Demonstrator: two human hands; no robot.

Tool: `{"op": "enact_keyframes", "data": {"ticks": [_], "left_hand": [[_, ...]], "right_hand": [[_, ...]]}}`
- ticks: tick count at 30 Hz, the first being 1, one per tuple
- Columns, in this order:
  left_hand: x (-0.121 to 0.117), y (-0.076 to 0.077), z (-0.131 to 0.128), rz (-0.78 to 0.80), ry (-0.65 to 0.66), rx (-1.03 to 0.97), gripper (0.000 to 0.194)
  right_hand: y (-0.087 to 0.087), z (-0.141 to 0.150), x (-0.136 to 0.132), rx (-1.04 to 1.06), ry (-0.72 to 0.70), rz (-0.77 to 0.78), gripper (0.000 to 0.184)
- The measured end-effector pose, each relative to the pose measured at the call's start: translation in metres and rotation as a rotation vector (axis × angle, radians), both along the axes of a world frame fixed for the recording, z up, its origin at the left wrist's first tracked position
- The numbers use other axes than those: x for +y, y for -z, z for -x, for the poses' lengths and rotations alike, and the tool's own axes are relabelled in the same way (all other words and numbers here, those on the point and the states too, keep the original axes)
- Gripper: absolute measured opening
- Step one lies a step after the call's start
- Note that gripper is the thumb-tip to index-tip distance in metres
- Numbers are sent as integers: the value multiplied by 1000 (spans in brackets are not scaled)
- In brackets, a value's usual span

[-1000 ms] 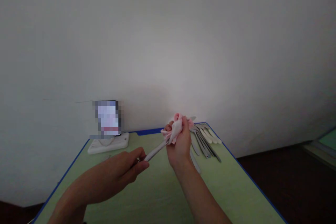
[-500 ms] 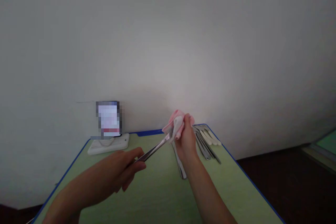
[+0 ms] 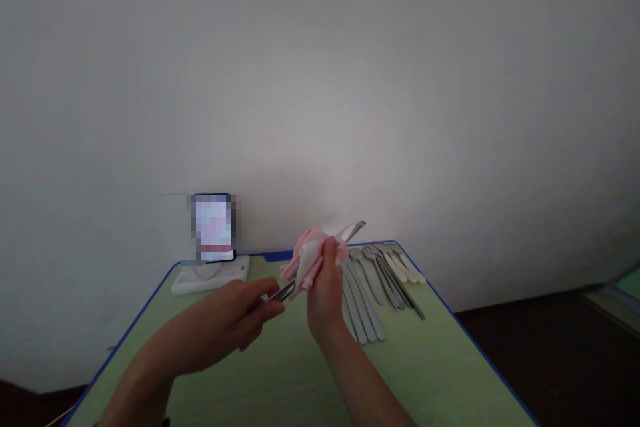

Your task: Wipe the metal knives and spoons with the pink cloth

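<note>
My left hand [image 3: 240, 317] pinches the handle end of a metal table knife [image 3: 350, 232] that slants up to the right over the green table [image 3: 280, 380]. My right hand [image 3: 325, 287] is closed round a pink and white cloth [image 3: 306, 257] wrapped about the middle of the knife. The blade tip sticks out past the cloth. Both hands hover above the table's far half.
A row of several metal and white-handled pieces of cutlery [image 3: 380, 277] lies on the table right of my right hand. A white base [image 3: 210, 275] with a blurred upright screen [image 3: 213, 227] stands at the back left against the wall. The table has a blue edge [image 3: 450, 310].
My right hand slid the cloth down the knife toward my left hand, baring the blade tip. More cutlery on the table now shows beside my right hand.
</note>
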State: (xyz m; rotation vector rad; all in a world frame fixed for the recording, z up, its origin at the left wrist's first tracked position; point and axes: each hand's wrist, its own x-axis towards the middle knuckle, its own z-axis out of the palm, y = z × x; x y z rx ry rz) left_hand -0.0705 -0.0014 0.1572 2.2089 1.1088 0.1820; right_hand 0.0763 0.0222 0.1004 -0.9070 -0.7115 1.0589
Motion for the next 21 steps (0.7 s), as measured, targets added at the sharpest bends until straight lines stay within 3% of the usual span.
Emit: {"op": "enact_keyframes", "data": {"ticks": [5, 10, 13, 17, 21], "left_hand": [[9, 3, 1, -15, -2, -26, 34], [13, 2, 14, -101, -23, -10, 34], [18, 4, 22, -180, -117, -23, 32], [23, 3, 25, -279, -297, -109, 30], [22, 2, 16, -338, -376, -263, 28]], "right_hand": [[-5, 6, -8, -117, -32, 99, 62], [-10, 0, -6, -195, -89, 7, 64], [-9, -2, -5, -257, -129, -49, 61], [-1, -1, -3, -315, -233, -84, 52], [19, 4, 0, -327, -306, -135, 41]]}}
